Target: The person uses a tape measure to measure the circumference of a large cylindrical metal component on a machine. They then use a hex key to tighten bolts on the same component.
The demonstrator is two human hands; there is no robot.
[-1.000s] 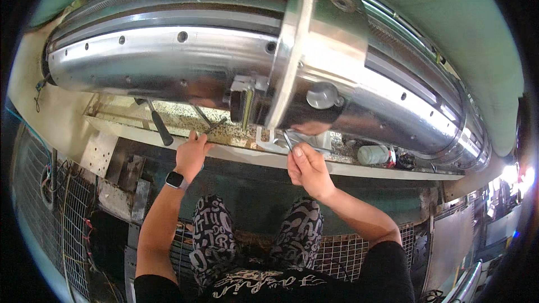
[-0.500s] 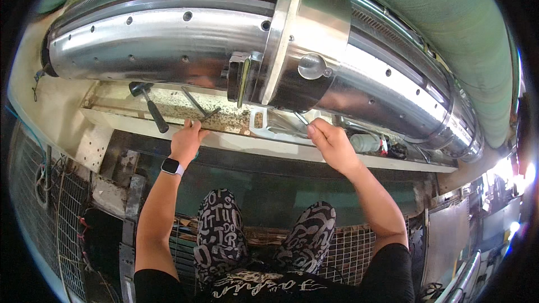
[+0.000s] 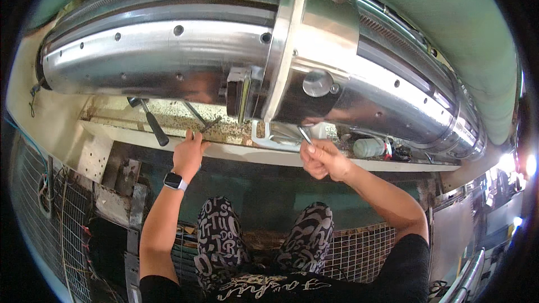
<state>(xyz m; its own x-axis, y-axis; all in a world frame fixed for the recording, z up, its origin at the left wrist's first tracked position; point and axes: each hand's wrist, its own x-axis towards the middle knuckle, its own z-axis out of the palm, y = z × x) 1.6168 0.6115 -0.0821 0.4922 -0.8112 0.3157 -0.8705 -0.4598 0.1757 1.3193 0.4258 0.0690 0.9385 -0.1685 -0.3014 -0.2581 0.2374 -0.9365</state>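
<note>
A big polished steel machine cylinder (image 3: 168, 50) with a wide clamp ring (image 3: 314, 33) fills the upper view. Below it runs a cream ledge (image 3: 236, 148) strewn with debris. My left hand (image 3: 188, 154), with a smartwatch on the wrist, rests on the ledge's front edge beside a thin metal rod (image 3: 196, 116). My right hand (image 3: 321, 160) is closed around a small metal tool (image 3: 305, 133) that points up toward the ring's underside, next to a white bracket (image 3: 269, 137).
A black-handled tool (image 3: 152, 124) leans on the ledge at the left. A clear plastic bottle (image 3: 370, 147) lies on the ledge at the right. Wire mesh flooring (image 3: 359, 252) lies under my patterned trouser legs. A green curved cover (image 3: 449, 28) arcs over the right.
My right hand has pulled back left and down from the ledge and now holds the small tool upright. My left hand stays on the ledge edge. The view shifted slightly.
</note>
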